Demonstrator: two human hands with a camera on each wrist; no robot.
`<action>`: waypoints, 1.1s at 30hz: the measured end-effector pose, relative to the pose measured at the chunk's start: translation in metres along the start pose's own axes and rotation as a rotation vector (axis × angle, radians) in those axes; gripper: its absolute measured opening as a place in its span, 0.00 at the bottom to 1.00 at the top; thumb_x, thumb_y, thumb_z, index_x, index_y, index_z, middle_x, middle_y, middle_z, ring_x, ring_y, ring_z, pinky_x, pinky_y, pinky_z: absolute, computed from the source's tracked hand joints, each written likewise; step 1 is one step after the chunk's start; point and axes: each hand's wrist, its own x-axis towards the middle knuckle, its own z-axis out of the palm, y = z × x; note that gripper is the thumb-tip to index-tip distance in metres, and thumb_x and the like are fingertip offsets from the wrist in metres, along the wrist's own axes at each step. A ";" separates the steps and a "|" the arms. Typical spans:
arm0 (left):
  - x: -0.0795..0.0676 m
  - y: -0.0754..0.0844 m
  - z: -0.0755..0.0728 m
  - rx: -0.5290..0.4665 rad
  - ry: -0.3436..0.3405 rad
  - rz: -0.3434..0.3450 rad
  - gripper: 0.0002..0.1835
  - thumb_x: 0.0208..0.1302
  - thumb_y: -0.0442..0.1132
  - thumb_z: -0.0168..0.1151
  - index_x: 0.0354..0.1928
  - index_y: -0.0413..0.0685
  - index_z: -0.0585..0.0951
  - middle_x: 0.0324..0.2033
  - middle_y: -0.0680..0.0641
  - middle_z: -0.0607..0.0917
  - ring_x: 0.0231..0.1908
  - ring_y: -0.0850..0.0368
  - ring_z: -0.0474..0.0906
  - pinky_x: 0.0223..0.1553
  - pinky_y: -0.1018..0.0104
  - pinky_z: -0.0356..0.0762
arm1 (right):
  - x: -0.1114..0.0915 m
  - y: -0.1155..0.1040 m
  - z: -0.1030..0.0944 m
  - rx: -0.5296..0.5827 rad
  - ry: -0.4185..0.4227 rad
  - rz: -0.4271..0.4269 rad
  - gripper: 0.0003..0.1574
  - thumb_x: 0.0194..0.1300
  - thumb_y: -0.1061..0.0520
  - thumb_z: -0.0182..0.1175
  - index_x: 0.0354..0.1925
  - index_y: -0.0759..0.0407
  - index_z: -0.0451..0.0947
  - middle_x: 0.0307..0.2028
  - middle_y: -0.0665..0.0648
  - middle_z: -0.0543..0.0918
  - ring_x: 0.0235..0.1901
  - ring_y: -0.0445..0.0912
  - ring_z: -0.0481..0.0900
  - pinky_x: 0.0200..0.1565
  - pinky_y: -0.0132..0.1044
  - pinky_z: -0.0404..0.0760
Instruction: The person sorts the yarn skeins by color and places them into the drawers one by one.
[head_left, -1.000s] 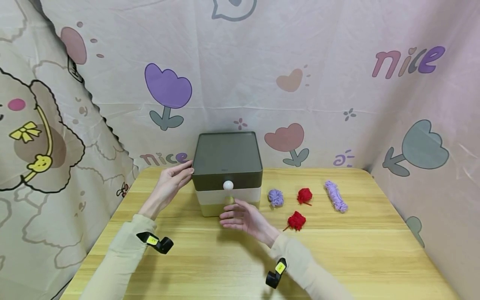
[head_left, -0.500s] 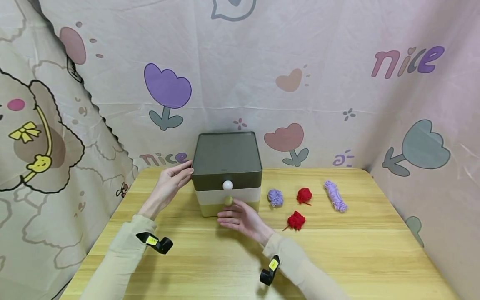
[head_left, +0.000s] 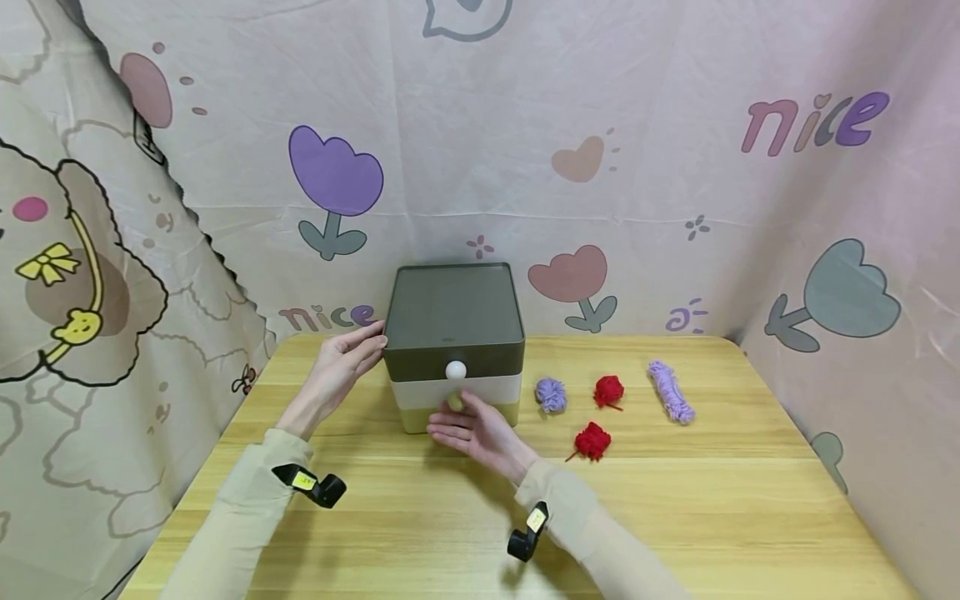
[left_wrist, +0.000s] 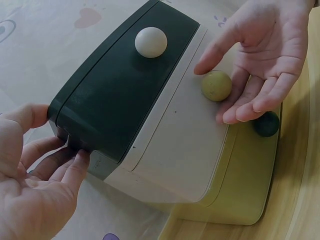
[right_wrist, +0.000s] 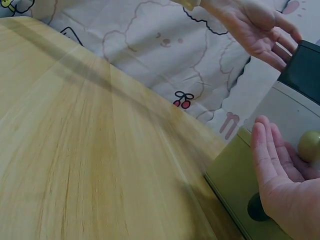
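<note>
Left hand [head_left: 335, 377], relaxed, touches green-white-olive plastic 3-tier box [head_left: 454, 308]; right hand [head_left: 486, 433], wide, spans olive round knob [left_wrist: 216, 86]; contact unclear.

Three-tier drawer box [head_left: 454, 352] — dark, white, olive — upright on tabletop [head_left: 375, 533], drawers closed

The head view looks forward and down from farther back, while close wrist views share the box [head_left: 453, 305].

A green, white and olive plastic drawer box [head_left: 453, 304] blocks the way to the wood-grain table's [head_left: 712, 500] back edge, left hand [head_left: 339, 371] at its left side, right hand [head_left: 483, 433] at its front. Red yarn balls [head_left: 593, 442] and lavender yarn bundles [head_left: 551, 396] (gaps between) flank its right; the front right corner lies open.
</note>
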 end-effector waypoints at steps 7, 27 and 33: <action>0.001 -0.001 0.000 0.002 0.010 0.001 0.31 0.63 0.41 0.53 0.65 0.39 0.57 0.68 0.43 0.52 0.67 0.51 0.51 0.61 0.70 0.65 | 0.001 0.001 0.001 0.004 -0.007 -0.028 0.27 0.64 0.43 0.49 0.48 0.66 0.68 0.40 0.62 0.81 0.47 0.54 0.79 0.57 0.45 0.73; 0.001 0.001 0.000 0.006 0.009 -0.005 0.31 0.63 0.41 0.53 0.65 0.39 0.56 0.69 0.43 0.51 0.67 0.51 0.50 0.63 0.67 0.62 | -0.002 0.001 0.001 -0.005 -0.026 -0.038 0.23 0.64 0.45 0.49 0.46 0.64 0.68 0.38 0.61 0.81 0.44 0.55 0.79 0.56 0.45 0.74; 0.001 0.001 0.000 0.004 0.009 -0.006 0.32 0.63 0.41 0.53 0.65 0.39 0.56 0.69 0.43 0.51 0.67 0.51 0.51 0.63 0.67 0.62 | -0.006 0.005 0.002 -0.002 -0.042 -0.042 0.18 0.64 0.47 0.49 0.40 0.61 0.71 0.37 0.60 0.82 0.44 0.54 0.80 0.57 0.46 0.73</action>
